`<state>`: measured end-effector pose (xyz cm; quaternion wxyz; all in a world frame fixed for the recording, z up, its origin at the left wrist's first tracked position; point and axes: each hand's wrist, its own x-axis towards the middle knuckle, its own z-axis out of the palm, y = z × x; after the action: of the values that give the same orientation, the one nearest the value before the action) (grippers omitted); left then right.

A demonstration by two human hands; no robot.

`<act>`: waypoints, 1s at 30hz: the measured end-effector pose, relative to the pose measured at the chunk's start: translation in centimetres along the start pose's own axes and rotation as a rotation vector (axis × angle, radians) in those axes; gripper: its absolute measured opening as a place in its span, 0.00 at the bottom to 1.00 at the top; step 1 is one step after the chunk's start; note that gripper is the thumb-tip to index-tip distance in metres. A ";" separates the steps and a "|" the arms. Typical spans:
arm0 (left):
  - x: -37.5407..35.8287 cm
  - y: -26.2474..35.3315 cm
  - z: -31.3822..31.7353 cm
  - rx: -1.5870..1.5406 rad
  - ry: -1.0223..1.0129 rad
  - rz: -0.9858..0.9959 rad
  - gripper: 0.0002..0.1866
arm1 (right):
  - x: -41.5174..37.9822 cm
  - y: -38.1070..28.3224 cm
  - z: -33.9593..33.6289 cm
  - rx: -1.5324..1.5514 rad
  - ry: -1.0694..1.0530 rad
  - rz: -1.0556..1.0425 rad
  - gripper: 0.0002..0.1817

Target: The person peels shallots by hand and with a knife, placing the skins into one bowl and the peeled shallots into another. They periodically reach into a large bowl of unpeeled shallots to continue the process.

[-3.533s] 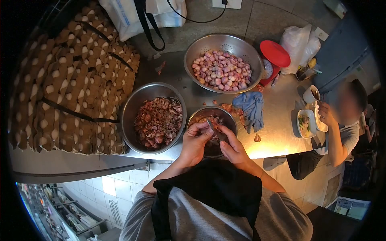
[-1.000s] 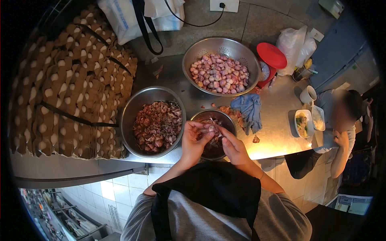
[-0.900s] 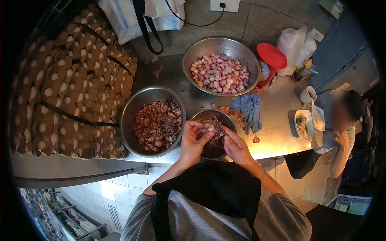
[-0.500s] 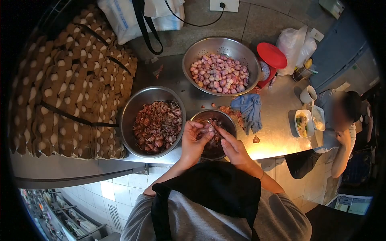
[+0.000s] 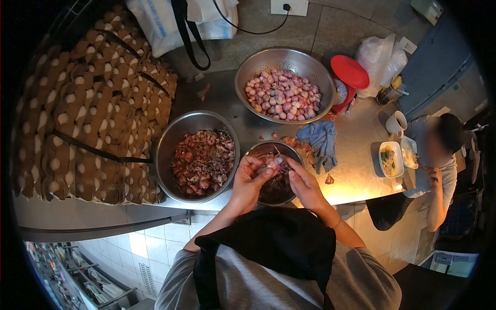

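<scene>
Pinched in the fingers of my left hand (image 5: 249, 180) is a pale, partly peeled shallot (image 5: 272, 165). My right hand (image 5: 306, 185) grips a small knife (image 5: 278, 150), its blade pointing up and away beside the shallot. Both hands are over a small metal bowl (image 5: 298, 155) with dark reddish skins inside, partly hidden by my fingers. To the left, a larger metal bowl (image 5: 161, 170) holds unpeeled shallots (image 5: 199, 165) with dry roots. Behind my hands, a metal colander (image 5: 243, 77) holds peeled pink shallots (image 5: 283, 95).
A blue glove (image 5: 319, 142) and loose skins (image 5: 299, 146) lie right of the small bowl. Stacked egg trays (image 5: 98, 119) fill the left side. A red scale (image 5: 350, 75) stands near the colander. At right, a person (image 5: 436, 170) sits by food containers (image 5: 391, 159).
My right hand has shifted slightly right, and the knife blade now shows more upright beside the shallot. The seated person's hand has lowered a little.
</scene>
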<state>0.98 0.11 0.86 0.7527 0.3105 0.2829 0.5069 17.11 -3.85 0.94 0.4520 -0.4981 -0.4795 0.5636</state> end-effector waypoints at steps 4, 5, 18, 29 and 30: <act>0.0 0.3 -0.1 -0.027 0.027 -0.087 0.08 | 0.0 -0.2 0.2 0.101 -0.001 -0.005 0.19; 0.0 0.4 -0.1 -0.018 0.039 -0.113 0.08 | -0.1 -0.2 0.2 0.125 -0.009 0.008 0.19; 0.6 0.0 -0.5 0.013 0.037 -0.143 0.07 | -0.3 -0.5 0.3 0.222 -0.007 0.031 0.20; 0.0 0.3 -0.4 0.027 -0.001 -0.098 0.11 | 0.2 0.9 -1.0 -0.018 0.078 -0.060 0.21; -0.1 0.4 -0.2 0.076 0.059 -0.095 0.11 | 0.1 1.0 -0.7 -0.068 0.043 -0.134 0.22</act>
<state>0.57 0.19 1.00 0.7548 0.3101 0.3386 0.4685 17.82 -3.86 -0.09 0.4817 -0.4920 -0.5209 0.5045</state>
